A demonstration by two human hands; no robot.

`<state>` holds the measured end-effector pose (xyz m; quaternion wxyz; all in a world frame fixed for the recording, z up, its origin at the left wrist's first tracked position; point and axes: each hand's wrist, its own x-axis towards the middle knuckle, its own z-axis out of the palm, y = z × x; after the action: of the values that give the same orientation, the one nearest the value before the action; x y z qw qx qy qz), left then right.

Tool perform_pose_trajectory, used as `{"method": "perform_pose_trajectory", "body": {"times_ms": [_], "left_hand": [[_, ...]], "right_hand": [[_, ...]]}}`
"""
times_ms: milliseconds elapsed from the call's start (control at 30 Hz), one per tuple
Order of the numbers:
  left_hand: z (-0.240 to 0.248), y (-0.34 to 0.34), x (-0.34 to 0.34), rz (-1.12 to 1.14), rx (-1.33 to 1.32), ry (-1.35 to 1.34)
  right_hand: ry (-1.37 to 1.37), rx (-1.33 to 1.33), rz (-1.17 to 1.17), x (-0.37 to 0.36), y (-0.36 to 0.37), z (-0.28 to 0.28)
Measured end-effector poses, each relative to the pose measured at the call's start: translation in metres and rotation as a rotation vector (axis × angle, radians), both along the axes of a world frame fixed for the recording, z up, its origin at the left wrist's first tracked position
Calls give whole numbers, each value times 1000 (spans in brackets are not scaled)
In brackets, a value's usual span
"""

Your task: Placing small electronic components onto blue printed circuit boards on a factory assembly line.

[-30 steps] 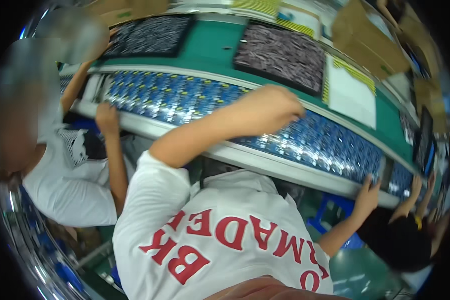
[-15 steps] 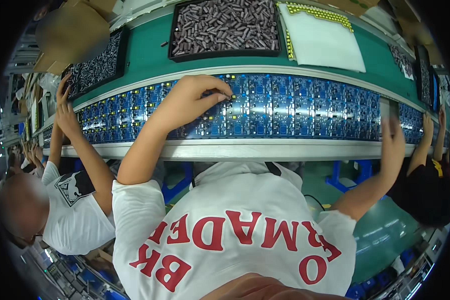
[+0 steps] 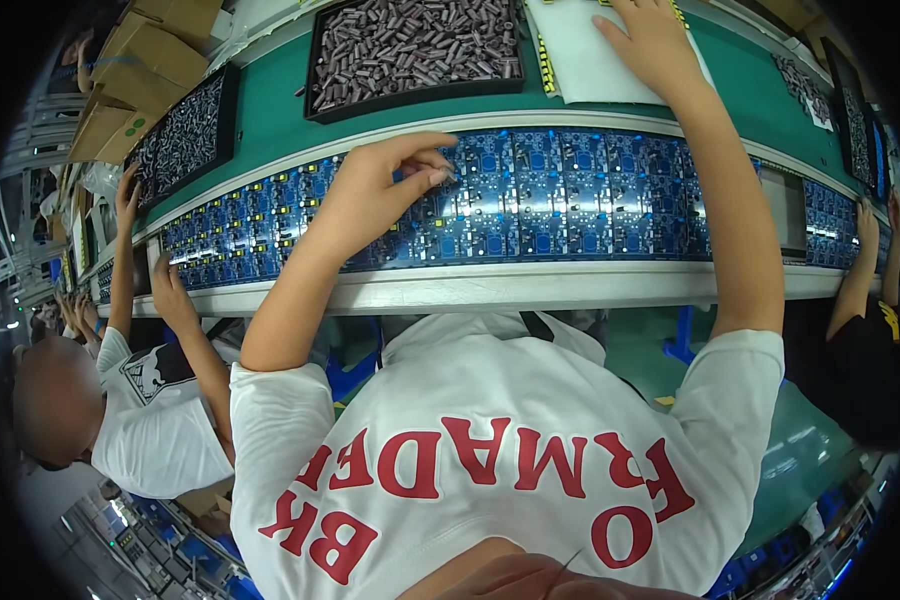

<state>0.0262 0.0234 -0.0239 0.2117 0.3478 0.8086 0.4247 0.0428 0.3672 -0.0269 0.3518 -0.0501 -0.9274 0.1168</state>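
Head view: left hand (image 3: 375,195) sits at centre frame on the row of blue circuit boards (image 3: 570,205), which runs across the middle of the frame along a pale conveyor rail (image 3: 530,285). Thumb and forefinger are pinched together over a board; any part held between them is too small to make out. Right hand (image 3: 650,45) lies at the upper right, fingers spread flat on a white pad (image 3: 590,60), clamped on nothing. A black tray of small dark cylinders (image 3: 410,40) stands on the green bench (image 3: 270,115) just beyond the boards.

Handling, by judgement: boards are light, stiff and thin, with fragile mounted parts. Hold by bare edges, not the populated face. Cylinders are small and likely slippery; use a fingertip pinch.

Another person's hands (image 3: 165,285) work the boards at the left.
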Motion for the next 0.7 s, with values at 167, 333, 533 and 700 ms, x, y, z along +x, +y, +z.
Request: {"method": "perform_pose_trajectory", "body": {"times_ms": [167, 333, 533, 700], "left_hand": [[-3, 15, 5, -78, -105, 270], [-7, 23, 8, -86, -135, 329], [-7, 19, 5, -50, -146, 310], [0, 4, 3, -50, -142, 272]], "right_hand": [[-99, 57, -11, -15, 23, -6], [-153, 45, -82, -29, 36, -13], [-53, 65, -68, -29, 40, -22], [-64, 17, -24, -25, 44, -21]]}}
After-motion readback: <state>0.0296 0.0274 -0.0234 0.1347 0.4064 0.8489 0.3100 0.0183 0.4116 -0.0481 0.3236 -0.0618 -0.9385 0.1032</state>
